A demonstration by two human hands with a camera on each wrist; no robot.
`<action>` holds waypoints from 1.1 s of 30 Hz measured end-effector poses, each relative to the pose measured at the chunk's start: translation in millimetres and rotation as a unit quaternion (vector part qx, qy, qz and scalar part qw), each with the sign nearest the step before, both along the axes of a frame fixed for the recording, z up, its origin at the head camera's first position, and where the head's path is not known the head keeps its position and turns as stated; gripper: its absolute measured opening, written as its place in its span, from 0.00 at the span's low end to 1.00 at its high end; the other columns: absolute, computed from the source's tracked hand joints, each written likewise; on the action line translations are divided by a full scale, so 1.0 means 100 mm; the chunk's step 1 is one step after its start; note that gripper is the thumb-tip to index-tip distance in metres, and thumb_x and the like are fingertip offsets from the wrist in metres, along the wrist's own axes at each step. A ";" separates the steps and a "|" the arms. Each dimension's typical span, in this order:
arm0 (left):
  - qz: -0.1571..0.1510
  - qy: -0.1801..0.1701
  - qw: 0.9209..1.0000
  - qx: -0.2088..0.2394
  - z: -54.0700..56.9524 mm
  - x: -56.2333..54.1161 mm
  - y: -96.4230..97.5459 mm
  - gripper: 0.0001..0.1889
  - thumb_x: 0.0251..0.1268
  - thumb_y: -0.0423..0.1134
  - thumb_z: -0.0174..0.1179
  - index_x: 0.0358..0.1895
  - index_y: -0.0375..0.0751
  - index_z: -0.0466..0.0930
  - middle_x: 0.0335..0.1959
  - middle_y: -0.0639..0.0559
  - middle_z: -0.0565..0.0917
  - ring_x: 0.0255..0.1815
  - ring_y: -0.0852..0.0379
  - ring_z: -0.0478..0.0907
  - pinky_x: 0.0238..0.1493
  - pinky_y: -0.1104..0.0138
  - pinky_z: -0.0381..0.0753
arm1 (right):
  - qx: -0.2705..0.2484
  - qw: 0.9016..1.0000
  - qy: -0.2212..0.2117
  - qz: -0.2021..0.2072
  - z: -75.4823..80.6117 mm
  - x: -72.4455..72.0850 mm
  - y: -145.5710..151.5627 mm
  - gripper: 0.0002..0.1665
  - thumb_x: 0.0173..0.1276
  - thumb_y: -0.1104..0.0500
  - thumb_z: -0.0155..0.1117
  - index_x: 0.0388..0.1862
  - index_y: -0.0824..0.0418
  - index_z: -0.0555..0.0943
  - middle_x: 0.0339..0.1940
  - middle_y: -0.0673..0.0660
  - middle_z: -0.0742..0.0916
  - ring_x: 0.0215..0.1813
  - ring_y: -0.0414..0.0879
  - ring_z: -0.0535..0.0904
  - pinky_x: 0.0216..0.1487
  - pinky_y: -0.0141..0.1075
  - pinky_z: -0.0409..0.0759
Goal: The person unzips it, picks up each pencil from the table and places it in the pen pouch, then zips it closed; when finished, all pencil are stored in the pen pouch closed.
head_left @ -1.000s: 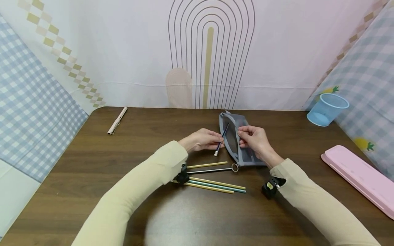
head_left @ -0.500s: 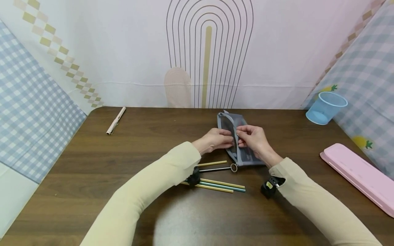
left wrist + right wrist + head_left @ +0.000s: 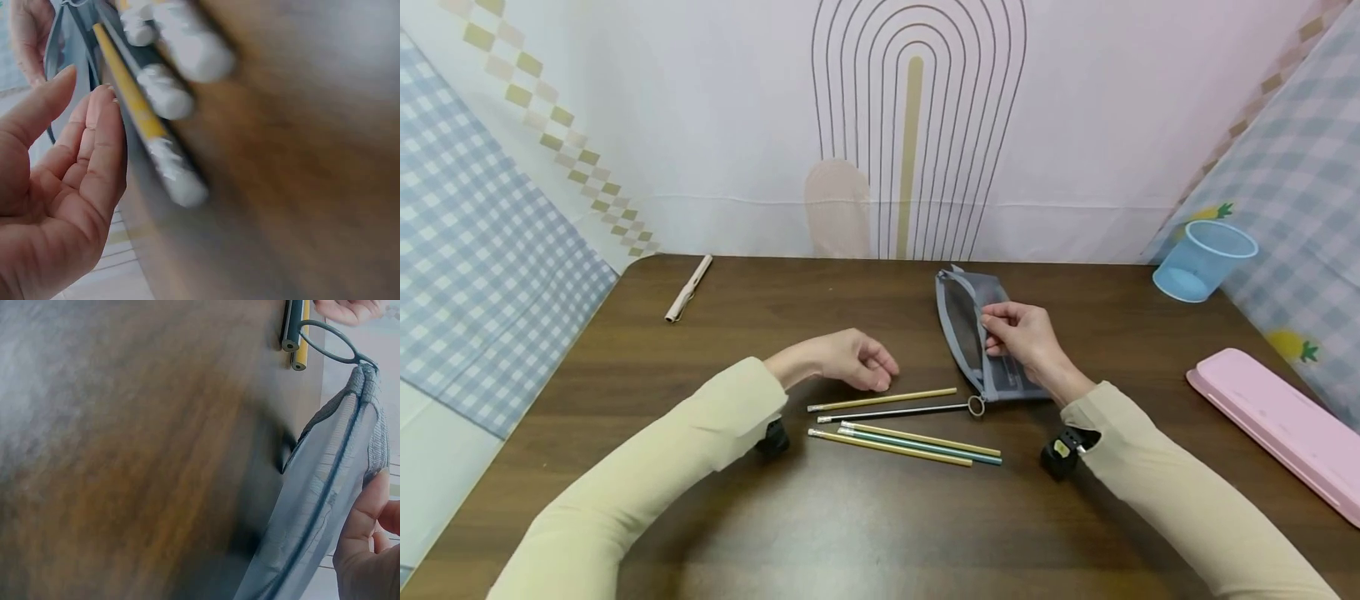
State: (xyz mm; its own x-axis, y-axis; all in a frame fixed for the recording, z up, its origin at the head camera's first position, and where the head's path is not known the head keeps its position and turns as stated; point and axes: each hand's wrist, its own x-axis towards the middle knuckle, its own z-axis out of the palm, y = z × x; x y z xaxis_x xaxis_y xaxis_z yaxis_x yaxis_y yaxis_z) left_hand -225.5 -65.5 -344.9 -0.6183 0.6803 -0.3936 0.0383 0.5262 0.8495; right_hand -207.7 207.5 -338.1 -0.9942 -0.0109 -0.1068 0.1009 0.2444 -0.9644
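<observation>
A grey mesh pencil case [image 3: 1009, 379] lies with its zip undone and its mouth towards the left. My right hand [image 3: 1026, 340] pinches the near edge of that mouth between thumb and fingers; the right wrist view shows the thumb [image 3: 362, 519] against the zip edge. Left of the case, my left hand [image 3: 853, 360] hovers with relaxed fingers and holds nothing. Just below it lies a gold pencil [image 3: 887, 399], with a black pencil [image 3: 891, 412] alongside, whose end meets the zip's ring [image 3: 976, 406]. Nearer the front, a teal pencil [image 3: 917, 445] lies among gold ones.
At the back left is a beige pen [image 3: 688, 289] with a clip. A blue see-through cup [image 3: 1202, 262] stands at the back right. A long pink case [image 3: 1273, 425] lies along the right side of the brown table [image 3: 760, 533].
My left hand put a dark pencil into the pencil case, let it go and drew back left, over the loose pencils. The right hand kept its pinch on the case's edge.
</observation>
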 end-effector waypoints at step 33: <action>0.090 0.011 0.995 0.041 -0.03 -0.11 0.24 0.13 0.60 0.27 0.55 0.47 0.26 0.79 0.27 0.53 0.82 0.27 0.67 0.76 0.29 0.76 0.78 | -0.004 1.000 -0.001 -0.002 0.02 0.01 -0.01 0.21 0.71 0.65 0.54 0.58 0.77 0.70 0.24 0.48 0.78 0.20 0.33 0.75 0.25 0.24 0.81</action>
